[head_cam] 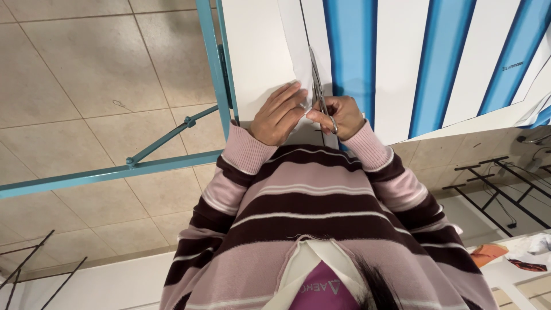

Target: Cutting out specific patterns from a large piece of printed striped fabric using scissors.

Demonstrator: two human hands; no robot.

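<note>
While the big white sheet with broad blue stripes (396, 57) lies flat over the teal metal-framed table (213, 63), its stripes and its long axis run straight away from the person, and the cut line follows that same direction. The right hand (340, 116) sits directly behind the cut, its fingers curled shut through the handle rings of slim silver metal scissors (318, 92), whose blades point forward along the sheet. The left hand (280, 113) lies just left of the blades, touching the paper, fingers close together and pressed flat to hold it down; both hands are near one another, the right being the one on the tool. Below the table spreads a beige tiled floor (74, 74), with dark metal racks (493, 183) off to the right.
</note>
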